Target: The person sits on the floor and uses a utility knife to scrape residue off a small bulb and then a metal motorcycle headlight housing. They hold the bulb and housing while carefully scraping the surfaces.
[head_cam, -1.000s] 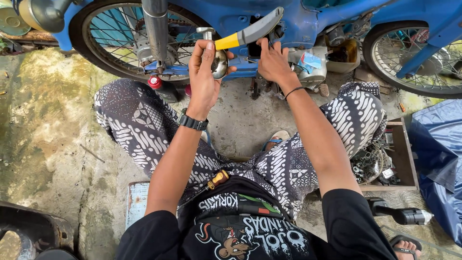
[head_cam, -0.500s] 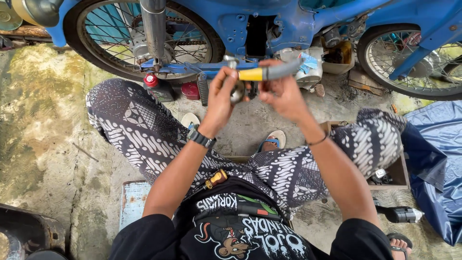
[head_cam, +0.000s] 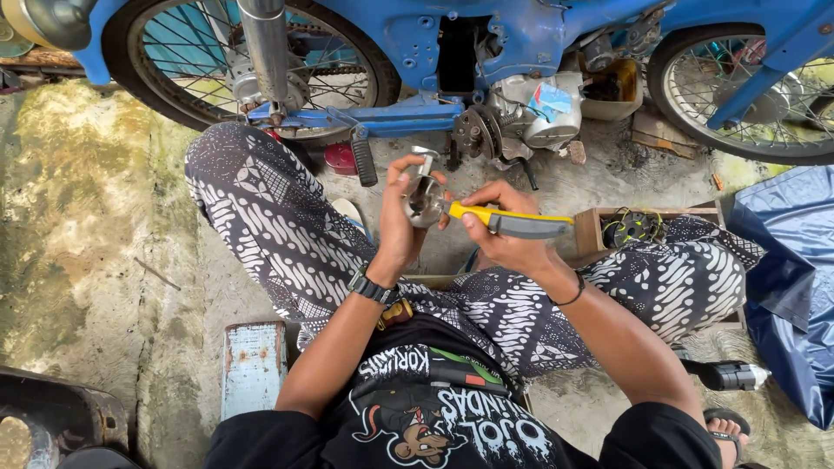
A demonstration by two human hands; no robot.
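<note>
Hands at middle of frame, left hand [head_cam: 401,227] clenched round small round metal part [head_cam: 424,201], right hand [head_cam: 504,233] grasping yellow-handled tool [head_cam: 512,222] with tip touching part, part off blue motorbike [head_cam: 486,52] up top, not yet put back.

I am looking at an informal outdoor repair spot for motorcycles. A blue motorcycle [head_cam: 486,52] stands on stained, mossy concrete ground [head_cam: 78,217], its engine [head_cam: 521,113] exposed. A wooden box of parts [head_cam: 638,227] and a blue tarp [head_cam: 795,287] lie nearby, beside a low stool [head_cam: 252,365].
</note>
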